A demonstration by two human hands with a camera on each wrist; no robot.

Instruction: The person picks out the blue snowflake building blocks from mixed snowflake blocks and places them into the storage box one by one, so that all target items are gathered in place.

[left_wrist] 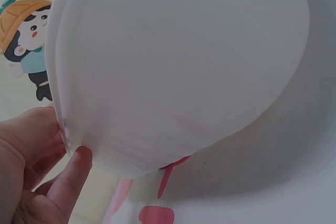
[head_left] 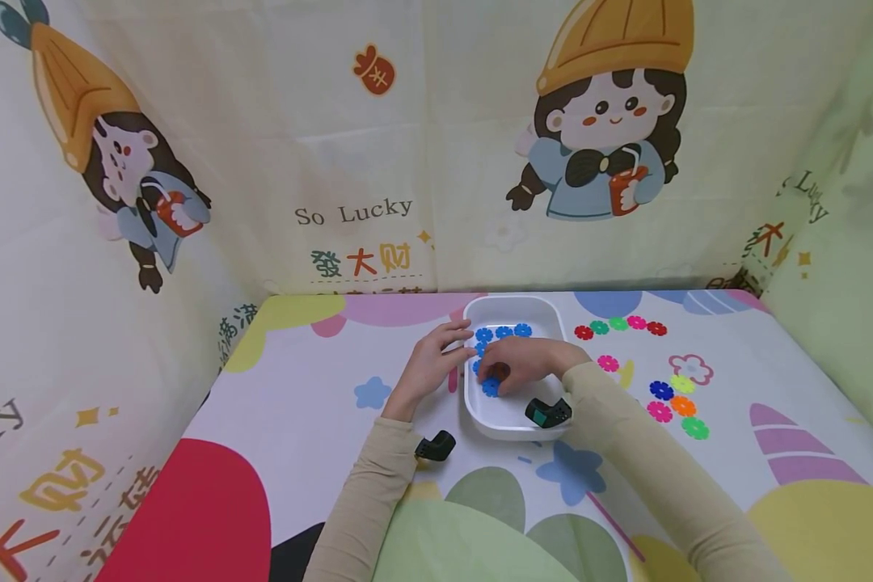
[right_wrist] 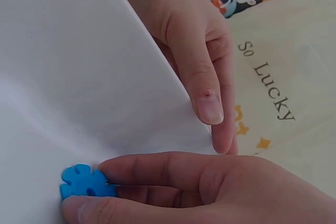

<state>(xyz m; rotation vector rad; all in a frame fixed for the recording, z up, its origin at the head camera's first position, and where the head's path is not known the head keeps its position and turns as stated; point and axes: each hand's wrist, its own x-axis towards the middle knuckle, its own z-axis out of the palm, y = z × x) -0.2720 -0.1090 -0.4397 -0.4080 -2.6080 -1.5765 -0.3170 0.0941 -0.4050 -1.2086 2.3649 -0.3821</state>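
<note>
A white plastic tray stands on the table with several blue snowflake discs lined along its far and left sides. My right hand reaches into it, and in the right wrist view its thumb and fingers pinch one blue snowflake disc low near the tray floor. My left hand is at the tray's left rim, its fingers mostly straight. In the left wrist view, the left fingertips touch the tray's edge. Part of the row of discs is hidden behind the right hand.
Right of the tray lie loose snowflake discs in several colours: a curved row with a green disc, a lone pink disc, and a cluster with an orange disc. A patterned cloth covers the table; printed curtains hang behind.
</note>
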